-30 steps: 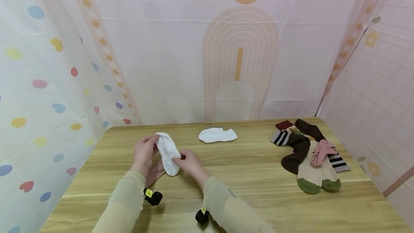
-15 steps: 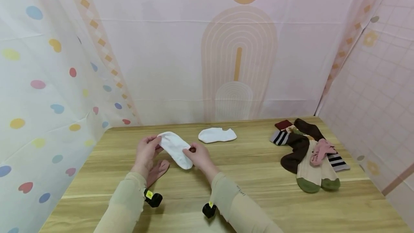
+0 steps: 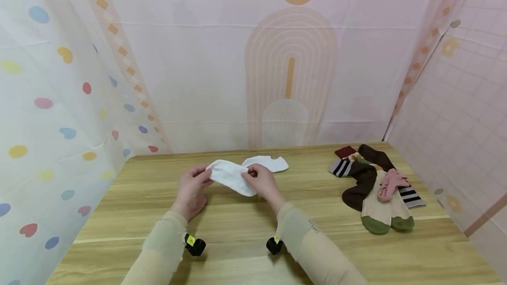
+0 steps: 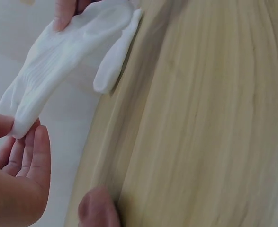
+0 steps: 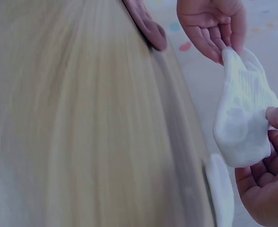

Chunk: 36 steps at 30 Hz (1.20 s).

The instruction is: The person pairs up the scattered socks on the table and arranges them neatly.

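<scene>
A short white sock point(image 3: 231, 177) is stretched sideways between the two hands, raised above the table. At its left end, the left hand point(image 3: 191, 191) pinches the cuff between thumb and fingers, also seen in the left wrist view. The right hand point(image 3: 264, 183) pinches the sock's edge nearer the toe, with the thumb on top, as the right wrist view shows. Behind it a second white sock point(image 3: 279, 164) lies flat near the table's back edge, partly overlapped in the head view. A dusty pink sock point(image 5: 150, 30) lies on the table beneath the left hand, mostly hidden by it in the head view.
On the table's right side is a loose pile: dark brown socks point(image 3: 358, 192) with striped cuffs, cream socks point(image 3: 374, 208) with green toes, and a crumpled pink sock point(image 3: 392, 184) on top. Patterned cloth curtains point(image 3: 198, 78) hang behind and at both sides of the wooden table point(image 3: 317, 219).
Both hands have moved rightward with the white sock. It has turned from hanging nearly upright to lying almost level, its toe swung right and up, now overlapping the second white sock in view.
</scene>
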Each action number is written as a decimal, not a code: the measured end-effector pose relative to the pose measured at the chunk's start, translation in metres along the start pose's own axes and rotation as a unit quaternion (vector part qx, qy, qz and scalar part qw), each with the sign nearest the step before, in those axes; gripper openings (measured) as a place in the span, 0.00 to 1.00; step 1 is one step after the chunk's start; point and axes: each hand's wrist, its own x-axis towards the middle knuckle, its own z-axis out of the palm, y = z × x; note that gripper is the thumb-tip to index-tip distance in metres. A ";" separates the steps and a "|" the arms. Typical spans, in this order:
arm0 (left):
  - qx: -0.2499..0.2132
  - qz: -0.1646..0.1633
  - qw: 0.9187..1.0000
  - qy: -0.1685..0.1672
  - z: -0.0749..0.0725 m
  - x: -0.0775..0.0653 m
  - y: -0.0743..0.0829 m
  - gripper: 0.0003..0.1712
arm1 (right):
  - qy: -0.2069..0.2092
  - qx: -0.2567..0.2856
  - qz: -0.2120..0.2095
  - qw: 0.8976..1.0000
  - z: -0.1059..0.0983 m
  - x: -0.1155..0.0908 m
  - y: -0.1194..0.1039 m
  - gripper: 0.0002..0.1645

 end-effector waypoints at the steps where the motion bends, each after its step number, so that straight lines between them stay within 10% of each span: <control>1: 0.007 0.004 1.000 0.001 0.006 -0.004 0.004 0.19 | 0.002 -0.002 -0.003 1.000 -0.003 0.000 0.001 0.09; 36: 0.070 -0.019 0.996 -0.056 0.083 -0.026 -0.016 0.14 | 0.023 -0.043 0.047 0.998 -0.071 0.002 0.052 0.09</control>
